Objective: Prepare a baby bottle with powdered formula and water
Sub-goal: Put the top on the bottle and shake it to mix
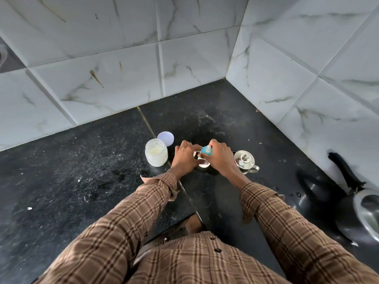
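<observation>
1. The baby bottle [203, 160] is stood upright on the dark worktop [82, 171], between an open jar and a small steel pot, and is largely hidden by both hands.
2. The left hand [184, 158] is wrapped around the bottle's body; its fingers [189, 146] are curled against the side, so the bottle is judged to be steadied rather than lifted.
3. The blue teat cap [205, 150] is pinched from above by the right hand [220, 158], with the clear teat showing between the fingertips. Whether the cap is already seated on the neck or only held over it cannot be told.
4. The powder jar [156, 155] is left open just beside the left hand, pale powder visible inside — its lilac lid [165, 138] lies flat on the worktop behind it, touching or nearly so.
5. The steel pot [244, 160] sits to the right with its own lid on; a larger dark-handled vessel [367, 210] is seen at the right edge.
6. A whitish content is glimpsed low in the bottle, so filling is judged done, though the amount cannot be read.
7. The stage is judged late — capping. Tightening the cap, shaking to mix and closing the jar appear to be left.
</observation>
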